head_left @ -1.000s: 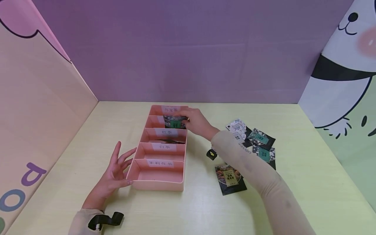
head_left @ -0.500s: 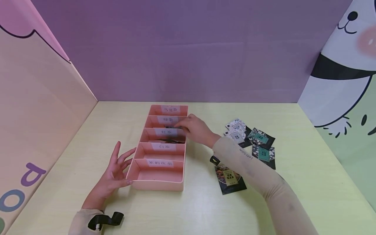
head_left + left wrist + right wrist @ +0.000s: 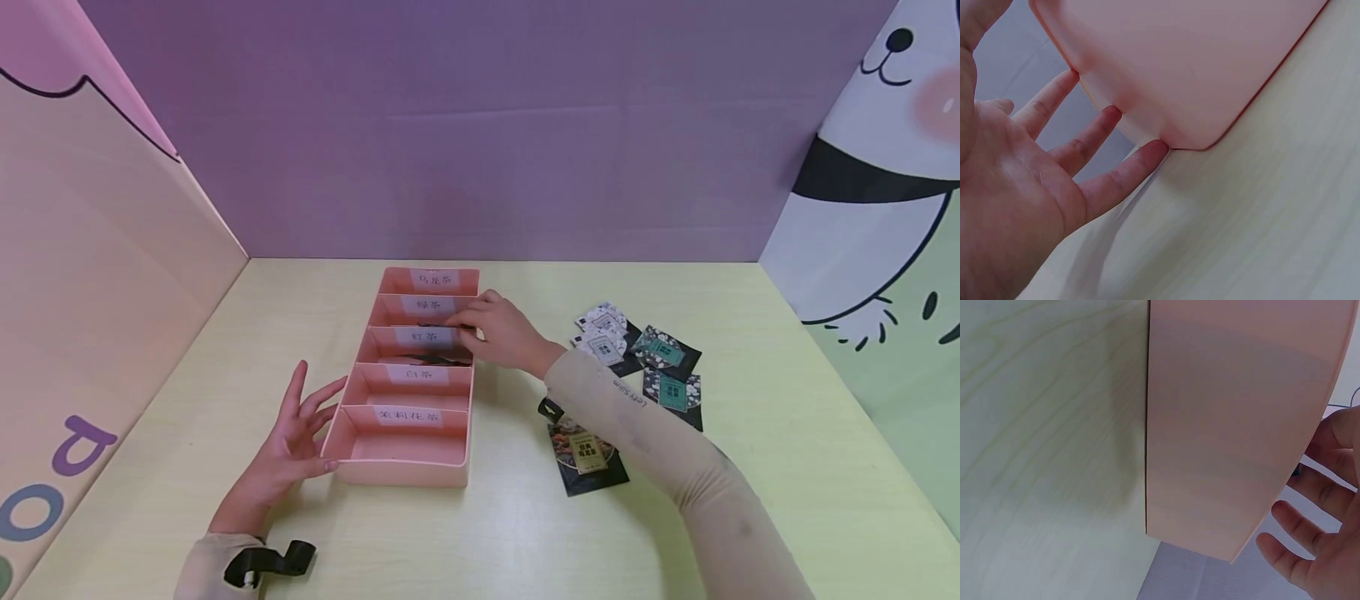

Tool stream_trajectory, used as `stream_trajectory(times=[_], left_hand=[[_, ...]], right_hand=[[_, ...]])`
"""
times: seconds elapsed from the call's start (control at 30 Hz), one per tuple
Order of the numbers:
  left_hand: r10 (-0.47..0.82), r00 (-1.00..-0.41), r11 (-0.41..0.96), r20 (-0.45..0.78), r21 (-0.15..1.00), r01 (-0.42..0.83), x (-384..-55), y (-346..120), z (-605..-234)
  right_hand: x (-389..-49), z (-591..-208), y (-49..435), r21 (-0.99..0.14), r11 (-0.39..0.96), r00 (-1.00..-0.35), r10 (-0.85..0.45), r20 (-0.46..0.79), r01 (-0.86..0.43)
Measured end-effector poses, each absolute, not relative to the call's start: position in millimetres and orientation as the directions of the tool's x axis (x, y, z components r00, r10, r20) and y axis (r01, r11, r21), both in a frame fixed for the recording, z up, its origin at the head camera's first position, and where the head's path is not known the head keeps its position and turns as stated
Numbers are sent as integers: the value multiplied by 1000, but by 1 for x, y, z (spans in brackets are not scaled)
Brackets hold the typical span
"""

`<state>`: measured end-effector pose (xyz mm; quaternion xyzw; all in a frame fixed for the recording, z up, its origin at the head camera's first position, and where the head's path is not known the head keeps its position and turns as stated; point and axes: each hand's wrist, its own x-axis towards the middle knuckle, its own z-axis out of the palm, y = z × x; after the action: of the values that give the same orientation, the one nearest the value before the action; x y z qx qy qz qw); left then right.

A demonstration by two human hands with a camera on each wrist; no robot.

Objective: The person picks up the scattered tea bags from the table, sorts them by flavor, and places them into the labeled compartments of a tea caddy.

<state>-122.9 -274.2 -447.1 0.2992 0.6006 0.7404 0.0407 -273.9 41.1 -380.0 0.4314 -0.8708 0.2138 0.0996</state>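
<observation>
A long pink divided box [image 3: 401,475] stands on the table, with a labelled compartment behind each divider. My left hand [image 3: 292,450] has its fingers spread and touches the box's left side near the front; the left wrist view shows the fingertips [image 3: 1159,147] against its wall. My right hand [image 3: 504,333] reaches over the right rim into the second compartment from the back. It pinches a dark tea sachet [image 3: 431,325], which is mostly sunk below the divider. Only a dark scrap of the sachet [image 3: 1297,470] shows by the fingers in the right wrist view.
Dark sachet edges [image 3: 435,361] show in the middle compartment. Right of the box lie white-patterned sachets [image 3: 606,346], green-labelled sachets [image 3: 672,392] and a gold-labelled sachet [image 3: 588,457], partly beneath the right forearm. A purple wall [image 3: 480,167] closes off the table's back.
The right hand has lowered the green-labelled sachet into the second compartment, so its face is out of sight. During the last half second that hand barely moves. The left hand stays put.
</observation>
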Motion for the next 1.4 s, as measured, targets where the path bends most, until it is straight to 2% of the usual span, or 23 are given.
stream_trajectory(times=[0.17, 0.5, 0.8, 1.0, 1.23, 1.4], left_hand=[[420, -817, -276, 395, 913, 299, -123, -274, -448], [419, -813, -287, 405, 908, 304, -121, -273, -448], [423, -819, -263, 386, 918, 297, -122, -273, -449], [419, -824, -261, 381, 920, 293, -123, -274, -449], [418, -826, -265, 378, 920, 287, -123, -275, -451], [403, -843, -245, 357, 929, 277, -123, -275, -451]], right_hand=[[-273, -377, 42, -273, 538, -603, -718, 348, -798], [-270, -366, 51, -305, 568, -640, -724, 257, -764], [-280, -354, 90, -208, 528, -568, -765, 303, -823], [-288, -354, 123, -179, 583, -609, -766, 205, -793], [-297, -365, 160, -254, 616, -649, -758, 66, -746], [-304, -373, 185, -308, 679, -709, -705, -17, -667]])
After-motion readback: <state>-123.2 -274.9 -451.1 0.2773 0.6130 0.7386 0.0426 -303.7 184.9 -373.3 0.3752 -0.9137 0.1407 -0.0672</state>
